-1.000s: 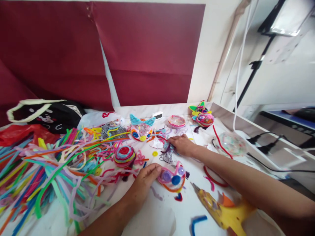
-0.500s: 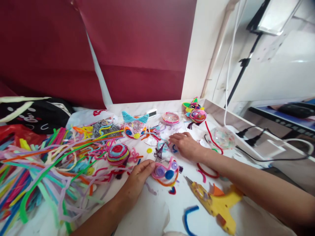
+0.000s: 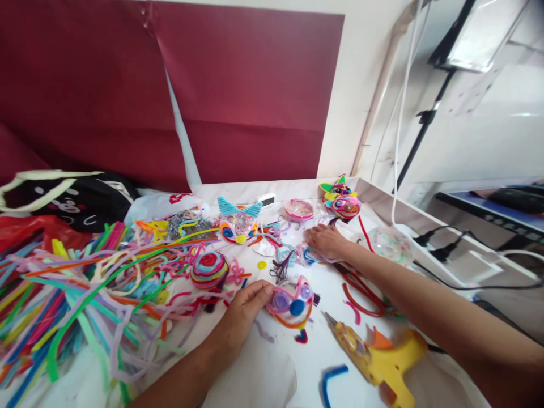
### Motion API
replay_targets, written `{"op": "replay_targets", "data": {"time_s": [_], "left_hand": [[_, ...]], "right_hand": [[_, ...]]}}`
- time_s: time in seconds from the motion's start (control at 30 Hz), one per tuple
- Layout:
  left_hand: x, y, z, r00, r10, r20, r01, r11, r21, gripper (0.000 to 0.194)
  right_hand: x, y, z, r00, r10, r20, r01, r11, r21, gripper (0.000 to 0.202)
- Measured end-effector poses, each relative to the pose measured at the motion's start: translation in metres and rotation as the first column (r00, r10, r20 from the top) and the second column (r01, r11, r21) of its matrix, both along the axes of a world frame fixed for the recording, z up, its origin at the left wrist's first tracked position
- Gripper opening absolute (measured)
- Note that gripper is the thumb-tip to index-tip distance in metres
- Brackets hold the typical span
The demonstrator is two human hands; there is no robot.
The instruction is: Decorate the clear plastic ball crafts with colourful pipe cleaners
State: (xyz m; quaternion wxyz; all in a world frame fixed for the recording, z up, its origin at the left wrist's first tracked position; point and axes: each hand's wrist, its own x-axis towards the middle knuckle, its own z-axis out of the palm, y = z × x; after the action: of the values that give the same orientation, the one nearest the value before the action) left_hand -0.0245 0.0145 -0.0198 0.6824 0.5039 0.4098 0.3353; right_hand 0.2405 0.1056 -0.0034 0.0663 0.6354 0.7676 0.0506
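Note:
My left hand (image 3: 250, 303) pinches the left edge of a round ornament (image 3: 291, 305) with pink and orange pipe-cleaner trim, purple discs and a blue dot. My right hand (image 3: 326, 241) reaches palm down over small craft pieces on the white table, fingers spread a little; what lies beneath its fingers is hidden. Just left of it is a dark purple tassel (image 3: 283, 266). A small red and blue heart (image 3: 301, 336) lies below the ornament. Nearer me on the right rests a yellow glue gun (image 3: 378, 362).
Pipe cleaners (image 3: 85, 306) cover the left side. A blue-eared ornament (image 3: 240, 224), a striped round one (image 3: 209, 269) and a clear pink-rimmed dish (image 3: 298, 210) stand further back. A power strip (image 3: 446, 255) with cables runs along the right edge.
The camera view has shifted slightly. My right hand has moved a little further back across the table. My left hand stays on the ornament.

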Motion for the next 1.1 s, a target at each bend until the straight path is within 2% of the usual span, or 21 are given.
{"op": "replay_targets", "data": {"time_s": [0.13, 0.3, 0.43, 0.6, 0.83, 1.0, 1.1], "left_hand": [[0.001, -0.001, 0.002, 1.0, 0.005, 0.001, -0.006, 1.0, 0.01, 0.026], [0.002, -0.003, 0.004, 1.0, 0.018, 0.008, -0.019, 1.0, 0.015, 0.027], [0.002, -0.004, 0.004, 0.999, 0.038, 0.019, -0.038, 0.999, 0.019, 0.026], [0.001, -0.002, 0.004, 0.999, 0.033, -0.003, -0.033, 0.999, 0.028, 0.028], [0.003, -0.003, 0.006, 0.999, 0.03, 0.02, -0.031, 0.999, 0.028, 0.027], [0.002, -0.003, 0.005, 0.999, 0.037, 0.031, -0.038, 0.999, 0.012, 0.028], [0.002, -0.002, 0.004, 0.999, 0.027, 0.029, -0.027, 1.0, 0.012, 0.029]], "right_hand": [[0.0, -0.007, -0.001, 0.999, 0.017, 0.035, -0.016, 0.999, -0.032, 0.029], [-0.003, -0.014, 0.006, 0.998, -0.007, 0.059, 0.008, 1.0, -0.013, 0.028], [-0.009, -0.001, 0.008, 0.998, 0.028, 0.052, -0.028, 1.0, 0.002, 0.034], [-0.006, 0.017, -0.002, 0.998, 0.041, 0.053, -0.039, 0.998, -0.039, 0.034], [0.002, 0.012, -0.005, 0.996, 0.063, 0.06, -0.061, 0.997, -0.04, 0.027], [0.001, 0.018, -0.005, 0.996, 0.07, 0.047, -0.069, 0.997, -0.018, 0.036], [-0.003, 0.017, -0.003, 0.994, 0.094, 0.048, -0.093, 0.995, -0.021, 0.033]]}}
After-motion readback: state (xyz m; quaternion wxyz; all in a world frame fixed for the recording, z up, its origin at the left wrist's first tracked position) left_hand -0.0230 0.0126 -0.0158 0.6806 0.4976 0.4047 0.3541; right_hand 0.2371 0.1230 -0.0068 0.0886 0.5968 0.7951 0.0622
